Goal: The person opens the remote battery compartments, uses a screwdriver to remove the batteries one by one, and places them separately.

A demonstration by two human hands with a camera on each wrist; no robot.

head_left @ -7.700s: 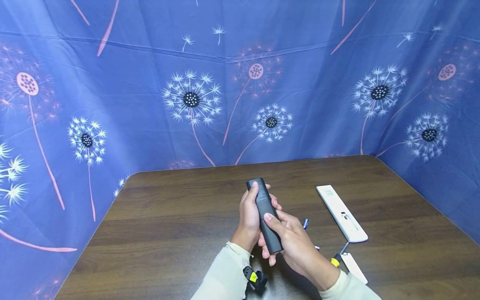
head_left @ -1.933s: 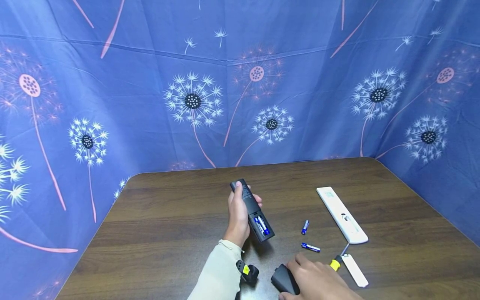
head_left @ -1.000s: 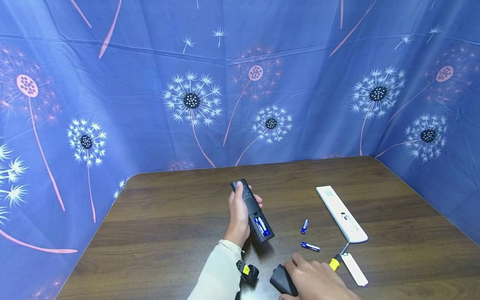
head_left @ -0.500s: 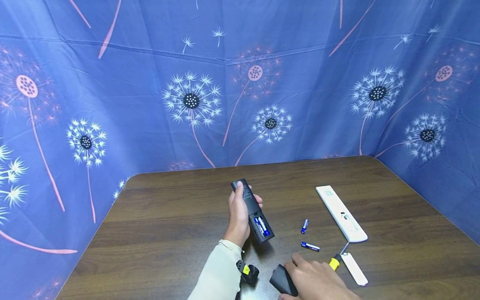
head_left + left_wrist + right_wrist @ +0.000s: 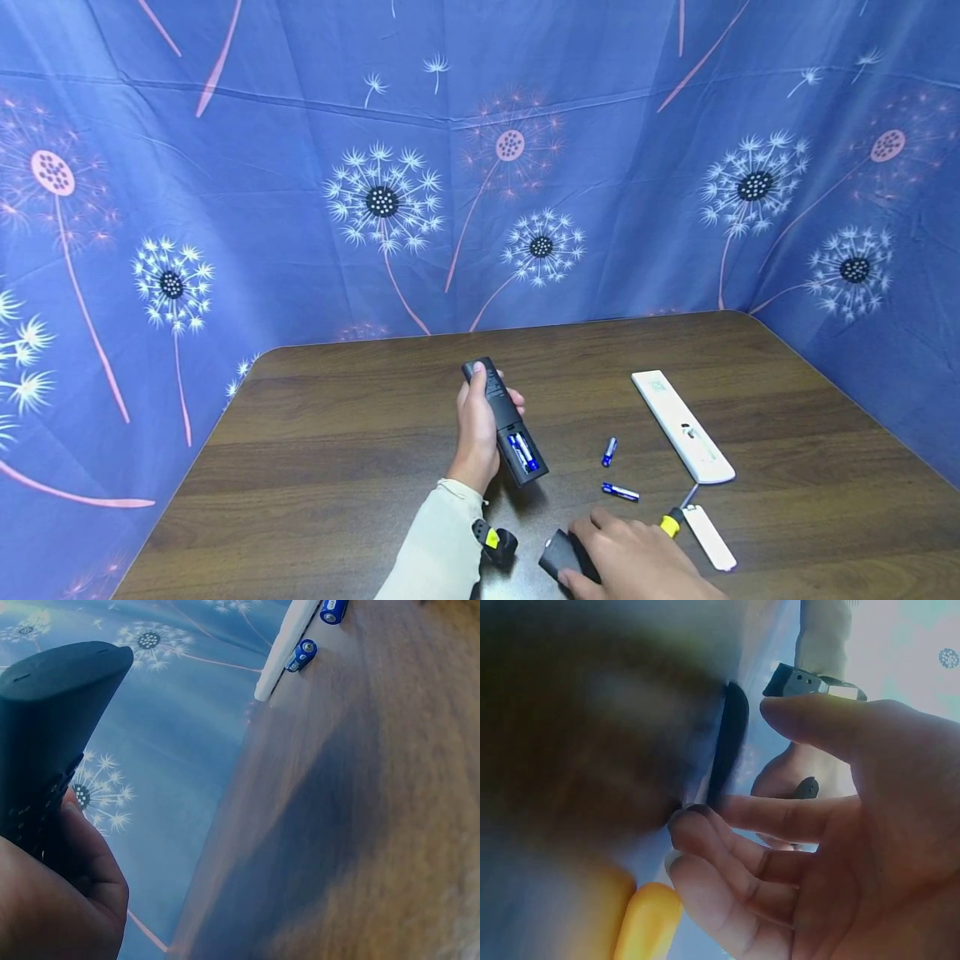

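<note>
My left hand [image 5: 476, 433] grips a black remote control [image 5: 495, 400], its thumb along the back. The remote's lower end has an uncovered battery compartment with blue-and-silver batteries [image 5: 522, 451] inside. In the left wrist view the remote [image 5: 56, 690] is held above the table. At the near edge, my right hand [image 5: 633, 554] is over the remote's black battery cover [image 5: 557, 556], which lies on the table. The right wrist view shows the thumb apart from the cover [image 5: 731, 742], while the fingertips are at its lower end; whether they touch it I cannot tell.
Two loose blue batteries, one upper [image 5: 610, 452] and one lower [image 5: 620, 492], lie right of the remote. Farther right are a white remote [image 5: 675, 421], a yellow-and-black screwdriver [image 5: 672, 523] and a white battery cover [image 5: 709, 539]. A patterned blue cloth [image 5: 450, 183] hangs behind the table.
Since the oldest frame, the black cover has come off and my right hand has carried it to the near edge. Just now the right thumb has shifted and spread. The left hand stays still.
</note>
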